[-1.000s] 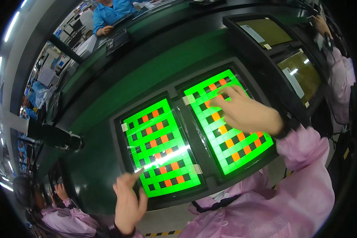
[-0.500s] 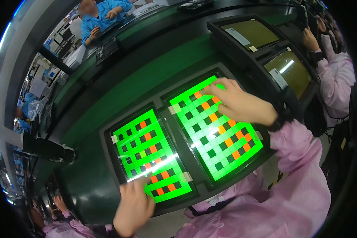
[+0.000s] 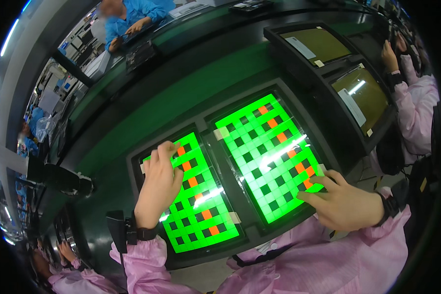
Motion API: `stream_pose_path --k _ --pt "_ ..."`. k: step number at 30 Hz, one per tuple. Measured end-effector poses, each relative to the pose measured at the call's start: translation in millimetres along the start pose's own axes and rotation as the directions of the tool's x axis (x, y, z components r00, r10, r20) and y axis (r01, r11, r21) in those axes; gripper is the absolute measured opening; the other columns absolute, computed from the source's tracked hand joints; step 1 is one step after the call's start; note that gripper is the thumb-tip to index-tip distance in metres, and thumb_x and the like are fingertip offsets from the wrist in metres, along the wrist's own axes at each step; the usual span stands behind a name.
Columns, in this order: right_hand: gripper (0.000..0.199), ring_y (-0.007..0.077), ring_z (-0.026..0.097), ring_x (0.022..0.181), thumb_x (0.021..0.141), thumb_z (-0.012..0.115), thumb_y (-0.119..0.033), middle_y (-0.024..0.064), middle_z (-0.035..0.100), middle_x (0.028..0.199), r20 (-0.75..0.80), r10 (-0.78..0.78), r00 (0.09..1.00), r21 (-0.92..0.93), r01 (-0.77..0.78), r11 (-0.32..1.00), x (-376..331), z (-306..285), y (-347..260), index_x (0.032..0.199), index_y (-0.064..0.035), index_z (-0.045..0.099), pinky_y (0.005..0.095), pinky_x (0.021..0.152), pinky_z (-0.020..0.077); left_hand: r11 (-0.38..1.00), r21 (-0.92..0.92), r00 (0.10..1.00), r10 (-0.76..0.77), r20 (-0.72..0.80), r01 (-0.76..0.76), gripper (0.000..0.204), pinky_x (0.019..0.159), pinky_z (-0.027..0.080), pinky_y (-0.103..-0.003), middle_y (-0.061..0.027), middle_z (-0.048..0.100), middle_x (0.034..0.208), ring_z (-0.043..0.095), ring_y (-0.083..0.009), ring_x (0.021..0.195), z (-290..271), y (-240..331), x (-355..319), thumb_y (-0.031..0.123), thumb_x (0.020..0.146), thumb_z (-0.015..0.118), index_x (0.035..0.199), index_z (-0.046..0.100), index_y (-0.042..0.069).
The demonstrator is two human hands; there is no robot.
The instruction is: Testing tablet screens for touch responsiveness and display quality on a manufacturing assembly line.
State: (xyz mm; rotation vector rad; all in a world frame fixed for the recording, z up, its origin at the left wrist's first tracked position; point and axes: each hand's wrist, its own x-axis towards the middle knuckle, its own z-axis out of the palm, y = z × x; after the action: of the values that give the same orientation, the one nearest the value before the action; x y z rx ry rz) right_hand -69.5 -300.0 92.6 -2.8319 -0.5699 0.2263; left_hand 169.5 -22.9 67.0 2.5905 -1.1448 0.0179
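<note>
Two lit panels [image 3: 274, 157] seemingly run long-axis away, hands [image 3: 158, 186] flat on them.

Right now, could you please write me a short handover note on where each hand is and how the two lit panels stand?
Left hand: flat on the left green checkered panel, fingers at its upper left corner.
Right hand: resting on the lower right corner of the right green checkered panel.
Both panels lie lit, side by side in the dark fixture.
Done and left: cannot tell from this view.
</note>
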Motion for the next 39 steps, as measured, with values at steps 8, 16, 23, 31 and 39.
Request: stream_pose_path --k 8,16,23,31,39 --pt "0.037 0.0371 0.045 0.112 0.079 0.054 -0.006 0.0162 0.059 0.102 -0.425 0.174 0.888 0.079 -0.155 0.985 98.7 -10.2 93.0 0.114 0.0024 0.046 0.0453 0.096 0.0351 1.0 -0.024 0.884 0.002 0.467 0.011 0.047 0.091 0.034 -0.044 -0.019 0.051 0.115 0.045 -0.036 0.108 -42.2 77.9 -104.2 0.004 0.077 0.053 0.122 0.043 -0.003" --pt "0.04 0.0355 0.043 0.113 0.077 0.055 -0.006 0.0162 0.06 0.099 -0.242 0.127 0.962 -0.002 -0.132 0.991 41.4 8.0 63.7 0.115 0.0046 0.047 0.0473 0.098 0.0309 0.935 -0.203 0.933 -0.231 0.277 0.292 0.043 0.093 0.033 -0.039 -0.0188 0.049 0.121 0.047 -0.0332 0.108 -44.8 65.3 -114.3 0.004 0.084 0.055 0.124 0.041 0.0" --pt "0.049 0.0346 0.042 0.116 0.074 0.057 -0.006 0.0121 0.061 0.079 -0.145 0.179 0.973 0.124 -0.161 0.979 -20.2 8.9 10.3 0.12 0.0031 0.046 0.0497 0.1 0.0293 0.906 -0.249 0.934 -0.357 -0.014 0.343 0.039 0.1 0.034 -0.038 -0.0179 0.052 0.119 0.048 -0.0292 0.112 -31.4 54.5 -129.0 -0.003 0.083 0.053 0.121 0.043 -0.002" --pt "0.046 0.0318 0.045 0.112 0.072 0.049 0.001 0.0133 0.058 0.094 -0.238 0.349 0.906 0.196 -0.307 0.931 -19.4 13.7 23.8 0.118 -0.0023 0.049 0.0473 0.1 0.0298 0.993 -0.108 0.998 -0.051 0.048 0.056 0.051 0.09 0.031 -0.039 -0.0085 0.055 0.104 0.048 -0.026 0.104 8.6 77.3 -120.9 0.002 0.071 0.059 0.122 0.055 0.007" --pt "0.035 0.0257 0.056 0.093 0.082 0.052 -0.001 0.0171 0.056 0.102 -0.412 0.721 0.556 0.651 -0.373 0.661 -2.8 43.3 56.0 0.117 0.0007 0.05 0.0322 0.085 0.0436 0.882 -0.177 0.796 -0.471 -0.379 0.437 0.042 0.091 0.034 -0.04 -0.0154 0.053 0.107 0.048 -0.0305 0.104 8.4 59.8 -152.2 0.003 0.08 0.053 0.122 0.049 0.001"
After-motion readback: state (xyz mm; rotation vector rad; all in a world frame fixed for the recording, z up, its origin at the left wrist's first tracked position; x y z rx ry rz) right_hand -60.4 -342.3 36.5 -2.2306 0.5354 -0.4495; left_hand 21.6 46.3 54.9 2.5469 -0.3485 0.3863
